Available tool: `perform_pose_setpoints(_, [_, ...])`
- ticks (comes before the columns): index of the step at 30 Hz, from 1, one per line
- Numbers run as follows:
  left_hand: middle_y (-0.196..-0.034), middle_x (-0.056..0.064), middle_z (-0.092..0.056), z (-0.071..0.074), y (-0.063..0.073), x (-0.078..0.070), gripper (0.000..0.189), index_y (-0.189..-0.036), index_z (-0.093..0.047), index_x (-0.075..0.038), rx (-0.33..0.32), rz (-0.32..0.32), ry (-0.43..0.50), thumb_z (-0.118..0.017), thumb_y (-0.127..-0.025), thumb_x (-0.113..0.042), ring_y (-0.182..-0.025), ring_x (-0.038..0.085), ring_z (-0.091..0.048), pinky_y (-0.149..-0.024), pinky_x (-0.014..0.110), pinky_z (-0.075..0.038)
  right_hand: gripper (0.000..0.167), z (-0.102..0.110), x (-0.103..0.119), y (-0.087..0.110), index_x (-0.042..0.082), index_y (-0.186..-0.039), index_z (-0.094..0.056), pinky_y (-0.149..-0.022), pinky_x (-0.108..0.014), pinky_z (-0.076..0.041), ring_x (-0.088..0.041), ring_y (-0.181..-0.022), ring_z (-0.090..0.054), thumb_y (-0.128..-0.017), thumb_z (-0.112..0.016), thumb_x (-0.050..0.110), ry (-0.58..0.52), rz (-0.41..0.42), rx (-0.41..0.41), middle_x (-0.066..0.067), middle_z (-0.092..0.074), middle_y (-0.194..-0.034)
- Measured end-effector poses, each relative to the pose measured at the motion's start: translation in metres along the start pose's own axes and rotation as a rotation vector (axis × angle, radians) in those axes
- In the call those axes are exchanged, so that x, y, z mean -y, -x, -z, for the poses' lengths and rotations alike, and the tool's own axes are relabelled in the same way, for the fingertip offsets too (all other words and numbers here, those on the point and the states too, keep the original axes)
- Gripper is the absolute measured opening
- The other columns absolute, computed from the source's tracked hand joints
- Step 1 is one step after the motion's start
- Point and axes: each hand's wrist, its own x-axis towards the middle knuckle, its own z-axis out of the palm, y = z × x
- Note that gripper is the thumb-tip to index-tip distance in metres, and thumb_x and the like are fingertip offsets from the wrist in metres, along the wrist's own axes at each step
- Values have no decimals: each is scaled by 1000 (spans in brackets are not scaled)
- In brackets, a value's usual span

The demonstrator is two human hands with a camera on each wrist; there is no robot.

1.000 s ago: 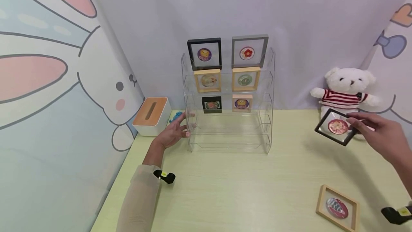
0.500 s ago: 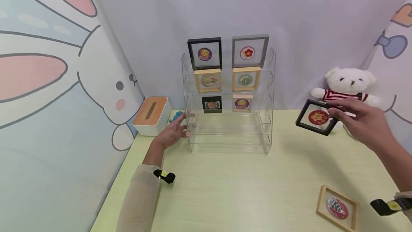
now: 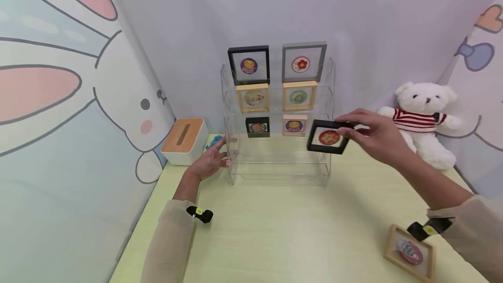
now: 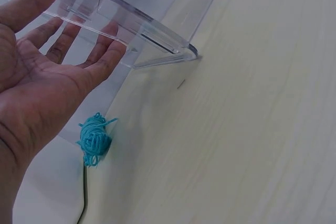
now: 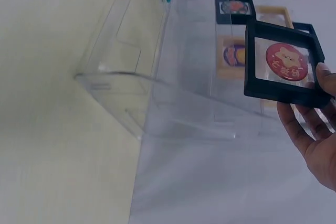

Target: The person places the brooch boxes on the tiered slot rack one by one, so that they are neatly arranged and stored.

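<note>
My right hand (image 3: 375, 136) pinches a black square display frame (image 3: 313, 139) holding a round red badge with a yellow star-shaped figure. It hangs tilted at the right side of a clear acrylic tiered rack (image 3: 280, 168), in front of its lower tiers. In the right wrist view the thumb lies on the face of the black frame (image 5: 252, 85), with fingers behind. My left hand (image 3: 208, 163) touches the rack's left side, fingers spread and fairly straight. The left wrist view shows that palm (image 4: 50, 85) beside the clear side panel (image 4: 152, 32).
The rack's upper tiers carry a black frame (image 3: 268, 67), a grey frame (image 3: 284, 62) and several smaller ones. A wooden frame (image 3: 393, 254) lies at front right. A white bear (image 3: 426, 99), a tissue box (image 3: 188, 157) and blue cord (image 4: 96, 139) stand around.
My right hand has carried the black frame leftward from near the bear to the rack's right side, turning it more level. The left hand has stayed at the rack.
</note>
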Motion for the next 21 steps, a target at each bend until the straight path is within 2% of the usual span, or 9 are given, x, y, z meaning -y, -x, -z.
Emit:
perform_pose_setpoints(4, [-186, 2, -1, 1, 1, 0, 102, -179, -7, -23, -2, -1, -13, -57, -100, 18, -167, 50, -25, -124, 67, -34, 29, -30, 16, -17, 15, -128, -84, -83, -7, -55, 2, -103, -68, -101, -80, 7, -36, 47, 46, -4, -77, -118])
perform_pose_setpoints(10, [-186, 2, -2, 4, 2, 2, 103, -179, -10, -26, 0, -3, -13, -59, -100, 18, -167, 50, -25, -119, 55, -43, 31, -76, 31, -41, 13, -130, -83, -77, -18, -60, -24, -102, -79, -99, -83, 11, -83, 97, 102, -9, -79, -123])
perform_pose_setpoints(16, [-186, 1, -3, 3, 0, 2, 99, -179, -15, -25, -5, -10, -17, -56, -100, 20, -167, 50, -25, -121, 61, -39, 29, -116, 35, -52, 10, -127, -84, -81, -37, -66, -26, -99, -77, -98, -84, 10, -86, 110, 102, -10, -78, -120])
perform_pose_setpoints(21, [-185, 2, -4, 1, 0, 0, 99, -179, -9, -18, -11, -4, -23, -54, -101, 22, -167, 50, -26, -115, 50, -47, 28, -141, 36, -53, 9, -126, -83, -83, -39, -67, -28, -104, -77, -98, -83, 8, -100, 144, 112, -10, -78, -117])
